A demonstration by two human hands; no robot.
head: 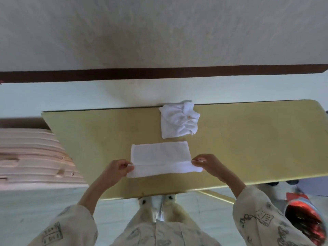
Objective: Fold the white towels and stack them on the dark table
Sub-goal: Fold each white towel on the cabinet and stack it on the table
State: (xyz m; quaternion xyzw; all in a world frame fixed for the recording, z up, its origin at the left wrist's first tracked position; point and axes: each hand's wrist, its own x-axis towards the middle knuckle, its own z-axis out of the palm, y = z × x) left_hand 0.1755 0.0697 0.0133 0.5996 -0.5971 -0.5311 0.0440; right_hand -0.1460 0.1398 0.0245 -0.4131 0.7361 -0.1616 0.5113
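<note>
A white towel (160,154) lies flat on the yellowish table (248,142), near its front edge. My left hand (118,166) pinches the towel's near left corner and my right hand (206,163) pinches its near right corner. The near strip of the towel is lifted and turned over between the two hands. A second white towel (179,122), crumpled and with a small orange stain, sits just beyond it at the table's far edge.
A stack of pinkish flat boards (32,157) stands to the left of the table. A red object (305,215) lies on the floor at the lower right. A wall with a dark baseboard (159,73) runs behind the table.
</note>
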